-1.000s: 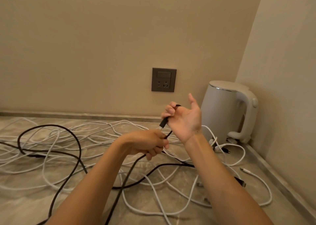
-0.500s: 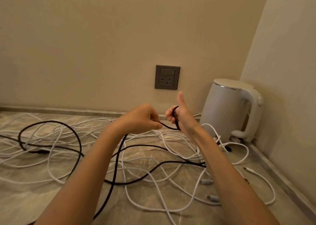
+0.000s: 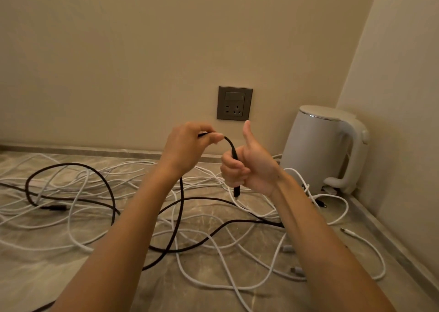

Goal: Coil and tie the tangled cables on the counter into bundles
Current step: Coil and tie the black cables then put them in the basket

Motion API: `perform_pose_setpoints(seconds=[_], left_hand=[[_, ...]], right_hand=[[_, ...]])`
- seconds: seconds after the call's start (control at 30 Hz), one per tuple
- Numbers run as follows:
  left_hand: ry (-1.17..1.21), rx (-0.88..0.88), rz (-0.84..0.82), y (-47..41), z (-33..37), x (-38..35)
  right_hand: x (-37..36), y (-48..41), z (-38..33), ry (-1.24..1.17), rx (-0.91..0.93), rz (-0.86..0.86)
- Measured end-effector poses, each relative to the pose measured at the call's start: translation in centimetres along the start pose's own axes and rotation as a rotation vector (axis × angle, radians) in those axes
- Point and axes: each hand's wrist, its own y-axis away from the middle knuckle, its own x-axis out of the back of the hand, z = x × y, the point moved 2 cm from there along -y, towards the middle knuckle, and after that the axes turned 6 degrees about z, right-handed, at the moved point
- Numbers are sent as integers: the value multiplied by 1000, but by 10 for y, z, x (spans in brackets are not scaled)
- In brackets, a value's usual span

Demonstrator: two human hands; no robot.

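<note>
Right hand: the right hand (image 3: 251, 167) was raised over the counter, fingers curled round the black cable (image 3: 232, 146) near its end and thumb standing up; the plug (image 3: 236, 192) hung just below the fist.
Left hand: the left hand (image 3: 190, 143) was level with it and just beside it, pinching the same cable between thumb and fingertips, so a short arc bridged the two hands.
Black cable: from the left hand it dropped to the counter (image 3: 47, 276) and ran in wide loose loops across it, over and under the white cables (image 3: 133, 169).
Step in hand: by my reckoning, the very start of coiling the black cable; I saw no finished loop or bundle.
Next move: probably the left hand laying its arc into the right hand's grip, then sliding down for fresh slack, which called for easing the cable free of the white tangle.
Beyond: a white kettle (image 3: 318, 150) stood in the corner, near a wall socket (image 3: 234, 103).
</note>
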Motion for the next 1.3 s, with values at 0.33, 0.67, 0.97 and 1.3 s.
perform_pose_setpoints(seconds=[0.33,0.67,0.97,1.3], left_hand=[[-32,135,-457,15,4,-31],[93,353,-954,32,12,-39],[-35,281,-884,26,12,-25],[-153,61,-591,7,11,-3]], right_hand=[[2,4,-11,-605,196,22],[19,10,-15,-633,380,352],[19,0,-2,182,229,539],[28,-5,8,539,30,562]])
